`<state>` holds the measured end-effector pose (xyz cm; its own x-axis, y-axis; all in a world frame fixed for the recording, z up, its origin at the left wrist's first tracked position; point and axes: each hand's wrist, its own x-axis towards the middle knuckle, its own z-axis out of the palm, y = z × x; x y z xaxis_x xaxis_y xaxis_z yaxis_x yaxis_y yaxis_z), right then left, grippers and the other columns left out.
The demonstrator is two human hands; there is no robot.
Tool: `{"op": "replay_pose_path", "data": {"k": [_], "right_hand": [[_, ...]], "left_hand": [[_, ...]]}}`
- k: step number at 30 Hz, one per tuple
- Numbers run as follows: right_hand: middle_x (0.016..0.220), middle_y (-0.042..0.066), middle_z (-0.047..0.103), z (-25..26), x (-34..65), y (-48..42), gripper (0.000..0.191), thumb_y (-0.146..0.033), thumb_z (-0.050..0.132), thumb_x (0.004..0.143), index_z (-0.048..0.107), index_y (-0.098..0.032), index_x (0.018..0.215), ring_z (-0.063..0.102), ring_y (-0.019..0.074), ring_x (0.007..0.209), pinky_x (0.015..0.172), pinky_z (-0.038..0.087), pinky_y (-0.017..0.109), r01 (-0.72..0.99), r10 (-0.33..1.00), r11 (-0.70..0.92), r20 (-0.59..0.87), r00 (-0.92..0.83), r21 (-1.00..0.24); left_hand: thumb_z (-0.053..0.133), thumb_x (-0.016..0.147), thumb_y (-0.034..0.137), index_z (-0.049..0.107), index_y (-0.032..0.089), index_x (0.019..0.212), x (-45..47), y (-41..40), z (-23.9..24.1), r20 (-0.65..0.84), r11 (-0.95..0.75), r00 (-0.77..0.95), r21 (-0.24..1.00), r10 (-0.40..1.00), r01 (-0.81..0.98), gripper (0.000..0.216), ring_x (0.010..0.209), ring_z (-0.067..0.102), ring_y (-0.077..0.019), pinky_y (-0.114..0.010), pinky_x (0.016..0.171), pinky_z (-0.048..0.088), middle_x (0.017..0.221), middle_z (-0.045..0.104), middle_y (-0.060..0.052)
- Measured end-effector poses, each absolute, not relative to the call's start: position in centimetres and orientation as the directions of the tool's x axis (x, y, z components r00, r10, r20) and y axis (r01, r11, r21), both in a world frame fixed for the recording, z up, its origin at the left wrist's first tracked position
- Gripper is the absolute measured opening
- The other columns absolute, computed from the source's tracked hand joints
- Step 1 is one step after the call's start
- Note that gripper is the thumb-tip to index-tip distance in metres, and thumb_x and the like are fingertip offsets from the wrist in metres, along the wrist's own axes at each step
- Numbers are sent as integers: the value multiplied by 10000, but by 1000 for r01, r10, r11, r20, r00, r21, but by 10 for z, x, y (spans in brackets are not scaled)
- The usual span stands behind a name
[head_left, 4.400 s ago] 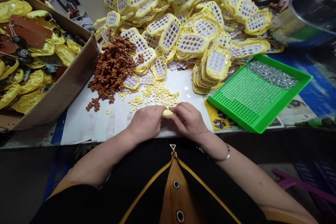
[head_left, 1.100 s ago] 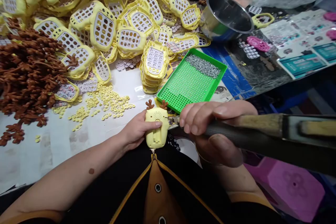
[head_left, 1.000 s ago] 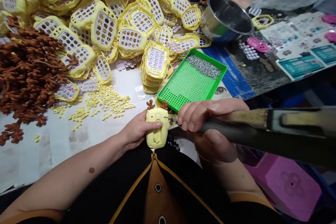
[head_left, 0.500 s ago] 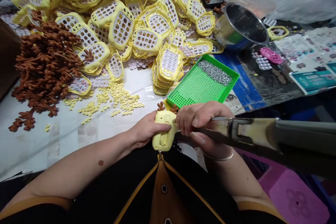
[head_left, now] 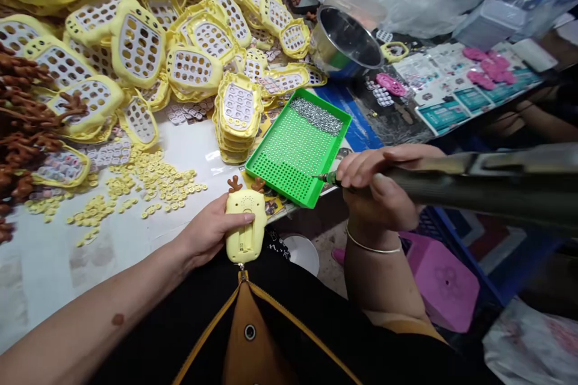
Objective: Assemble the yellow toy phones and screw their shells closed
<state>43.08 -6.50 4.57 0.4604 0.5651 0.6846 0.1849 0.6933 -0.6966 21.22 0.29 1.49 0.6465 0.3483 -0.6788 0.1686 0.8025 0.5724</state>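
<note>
My left hand (head_left: 205,231) grips a small yellow toy phone (head_left: 245,225) with brown antlers, back side up, at the table's near edge. My right hand (head_left: 377,183) is wrapped round a long power screwdriver (head_left: 474,183). Its bit tip (head_left: 321,177) hangs over the near right corner of a green screw tray (head_left: 289,159), apart from the toy. Silver screws (head_left: 316,116) lie heaped at the tray's far end.
A big pile of yellow phone shells (head_left: 149,36) fills the far table, with a neat stack (head_left: 238,114) beside the tray. Brown antler pieces (head_left: 22,132) lie at the left, small yellow buttons (head_left: 149,183) in the middle. A steel pot (head_left: 345,48) stands behind; a pink stool (head_left: 445,280) is below.
My right hand has drawn the screwdriver away from the toy to the right, over the green tray. My left hand still holds the toy. My view has swung to the right.
</note>
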Motion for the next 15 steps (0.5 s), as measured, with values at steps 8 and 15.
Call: {"op": "replay_pose_path", "data": {"k": [8,15], "right_hand": [[521,-71,468,17,447,-60,189,-307,667,745,625,-279,927,443,115,399,427,414,284,254,569,611,639,518,-749],[537,-59,442,14,450,-58,193,-391,668,761,605,-328,932,442,129,411,426,385,319,277,647,518,582,493,-809]], "left_hand": [[788,667,208,543,169,1078,214,3,16,-698,804,622,567,355,178,480,710,679,-196,-331,676,558,837,721,-45],[783,677,212,558,170,1078,214,4,15,-693,799,631,572,349,185,462,705,681,-197,-336,692,554,832,731,-53]]}}
